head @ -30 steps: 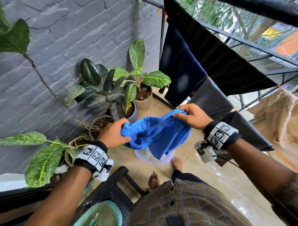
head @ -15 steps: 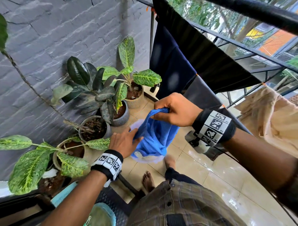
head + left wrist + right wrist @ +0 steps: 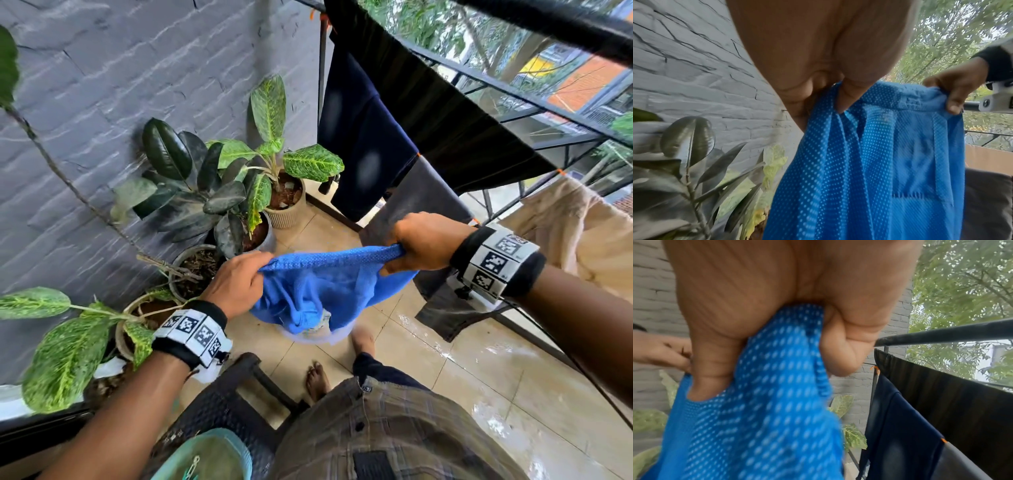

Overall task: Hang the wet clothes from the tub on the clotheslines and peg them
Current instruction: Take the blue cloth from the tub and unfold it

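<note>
Fingers of the left hand and right hand clench the blue mesh garment's top hem, stretched above the tub. Keep it taut and level, then drape it over a free clothesline before pegging.

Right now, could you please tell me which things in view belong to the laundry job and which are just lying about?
Part of the job:
- blue garment, gripped by left hand and right hand
- tub
- hung dark clothes
- peg basket

Just lying about:
- potted plants
- chair
</note>
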